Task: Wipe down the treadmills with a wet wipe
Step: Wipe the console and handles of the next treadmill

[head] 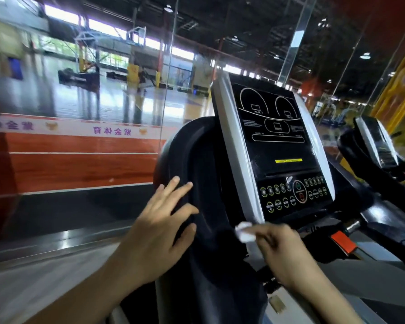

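Observation:
A treadmill console (274, 146) with a black display panel, white side trim and round buttons fills the middle of the head view, seen from its left side. My left hand (159, 232) lies flat, fingers spread, on the black curved housing (204, 164) beside the console. My right hand (281, 251) pinches a small crumpled white wet wipe (244, 232) just below the lower left corner of the white trim. The wipe touches or nearly touches the black housing there.
A second treadmill console (377, 141) stands to the right. A red tab (343, 242) sits on the handlebar under the console. A glass wall (103, 90) with an orange band runs along the left, with a sports hall beyond.

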`<action>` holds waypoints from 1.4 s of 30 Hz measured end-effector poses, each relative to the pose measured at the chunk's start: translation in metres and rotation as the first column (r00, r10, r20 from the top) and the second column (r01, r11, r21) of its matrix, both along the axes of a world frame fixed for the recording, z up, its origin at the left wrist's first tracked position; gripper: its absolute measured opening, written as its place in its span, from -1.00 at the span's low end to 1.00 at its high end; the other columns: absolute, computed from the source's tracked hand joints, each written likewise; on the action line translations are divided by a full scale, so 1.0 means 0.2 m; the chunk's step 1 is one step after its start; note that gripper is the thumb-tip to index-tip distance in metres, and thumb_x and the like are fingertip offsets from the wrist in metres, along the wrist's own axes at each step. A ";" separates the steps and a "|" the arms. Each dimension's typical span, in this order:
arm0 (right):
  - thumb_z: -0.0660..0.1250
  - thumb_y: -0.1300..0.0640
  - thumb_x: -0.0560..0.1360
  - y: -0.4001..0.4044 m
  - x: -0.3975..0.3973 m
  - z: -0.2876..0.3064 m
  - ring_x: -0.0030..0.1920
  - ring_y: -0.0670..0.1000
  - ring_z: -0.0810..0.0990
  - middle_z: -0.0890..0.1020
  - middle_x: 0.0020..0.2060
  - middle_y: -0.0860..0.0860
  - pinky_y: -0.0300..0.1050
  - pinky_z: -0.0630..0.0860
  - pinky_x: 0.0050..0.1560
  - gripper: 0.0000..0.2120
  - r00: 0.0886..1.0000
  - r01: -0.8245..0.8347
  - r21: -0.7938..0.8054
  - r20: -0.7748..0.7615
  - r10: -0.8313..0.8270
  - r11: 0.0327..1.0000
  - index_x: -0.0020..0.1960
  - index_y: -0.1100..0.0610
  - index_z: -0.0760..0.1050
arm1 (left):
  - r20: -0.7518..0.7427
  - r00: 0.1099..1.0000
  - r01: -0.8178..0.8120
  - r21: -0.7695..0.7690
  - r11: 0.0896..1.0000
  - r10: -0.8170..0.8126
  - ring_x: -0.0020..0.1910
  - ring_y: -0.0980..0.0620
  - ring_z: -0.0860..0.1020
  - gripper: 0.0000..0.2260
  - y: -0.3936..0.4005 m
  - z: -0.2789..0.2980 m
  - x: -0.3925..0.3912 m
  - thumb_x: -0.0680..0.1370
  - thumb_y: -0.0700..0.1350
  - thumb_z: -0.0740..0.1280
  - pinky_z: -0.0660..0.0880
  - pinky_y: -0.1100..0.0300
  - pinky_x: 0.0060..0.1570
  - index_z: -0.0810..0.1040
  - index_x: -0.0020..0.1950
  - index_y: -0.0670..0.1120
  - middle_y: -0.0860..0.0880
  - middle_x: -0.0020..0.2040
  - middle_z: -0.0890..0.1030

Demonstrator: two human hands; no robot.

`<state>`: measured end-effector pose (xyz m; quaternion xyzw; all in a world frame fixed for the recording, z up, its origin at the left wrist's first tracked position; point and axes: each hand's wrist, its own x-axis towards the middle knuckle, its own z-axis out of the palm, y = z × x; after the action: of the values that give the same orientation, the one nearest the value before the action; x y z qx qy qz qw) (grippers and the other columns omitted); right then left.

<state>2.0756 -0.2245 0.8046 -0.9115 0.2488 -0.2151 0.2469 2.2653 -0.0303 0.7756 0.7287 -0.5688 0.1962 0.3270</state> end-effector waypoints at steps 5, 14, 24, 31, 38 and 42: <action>0.26 0.37 0.53 -0.01 0.34 0.28 -0.22 -0.20 0.61 0.66 -0.16 -0.38 -0.53 0.42 -0.17 -0.61 0.965 0.023 -0.150 0.261 0.017 0.988 0.03 -0.05 0.72 | 0.041 0.998 -0.043 0.039 0.998 0.041 0.65 0.07 -0.08 -0.68 0.01 -0.01 0.02 0.66 0.12 0.09 0.02 0.00 0.60 0.57 0.23 0.07 0.02 0.58 0.30; 0.22 0.42 0.50 0.07 0.73 0.14 0.16 -0.11 0.63 0.70 0.15 -0.01 -0.38 0.42 0.31 -0.55 0.980 0.020 -0.154 0.200 0.012 0.988 0.20 0.06 0.67 | 0.213 0.976 0.039 0.012 0.999 -0.041 0.60 -0.12 0.21 -0.70 -0.01 -0.03 0.13 0.60 0.17 0.20 0.17 -0.13 0.50 0.61 0.19 0.08 -0.07 0.46 0.47; 0.19 0.28 0.60 0.00 1.08 0.08 0.29 -0.20 0.53 0.63 0.25 -0.12 -0.16 0.41 0.38 -0.58 0.958 0.054 0.088 0.275 -0.076 0.995 0.38 -0.01 0.54 | 0.188 0.934 0.331 -0.127 0.935 -0.305 0.59 -0.07 0.24 -0.51 -0.03 0.01 0.52 0.56 0.03 0.29 0.22 0.02 0.52 0.48 0.50 -0.02 -0.09 0.60 0.29; 0.16 0.23 0.68 0.05 0.98 -0.09 0.51 -0.15 0.27 0.33 0.48 -0.15 -0.18 0.20 0.54 -0.53 0.959 -0.119 0.167 0.274 0.070 0.979 0.56 0.04 0.20 | 0.034 0.943 0.334 -0.098 0.938 -0.332 0.66 -0.07 -0.01 -0.41 -0.08 0.02 0.55 0.64 0.00 0.14 0.07 -0.07 0.53 0.11 0.66 -0.07 -0.06 0.68 -0.02; 0.08 0.15 0.72 -0.17 1.21 0.17 0.47 -0.17 0.29 0.34 0.52 -0.02 -0.22 0.14 0.54 -0.55 0.822 -0.063 0.410 0.539 -0.186 0.910 0.60 0.07 0.19 | -0.159 0.928 0.300 -0.222 0.928 -0.338 0.66 -0.01 -0.01 -0.42 -0.11 0.01 0.45 0.67 0.05 0.10 0.03 -0.03 0.56 0.08 0.66 -0.09 0.04 0.68 0.02; 0.06 0.27 0.71 0.00 1.14 0.11 0.33 -0.54 0.21 0.23 0.49 -0.16 -0.55 0.10 0.37 -0.56 0.808 -0.198 0.361 0.587 -0.057 0.911 0.58 0.16 0.20 | -0.323 0.903 0.173 -0.333 0.927 -0.284 0.65 0.10 -0.05 -0.41 -0.19 0.01 0.35 0.67 0.10 0.06 -0.04 0.12 0.58 0.03 0.66 -0.05 0.14 0.68 -0.02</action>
<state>2.3043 -0.2243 0.8272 -0.7379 0.1647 -0.4189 0.5029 2.3360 -0.0691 0.7776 0.6225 -0.5445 0.0999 0.5532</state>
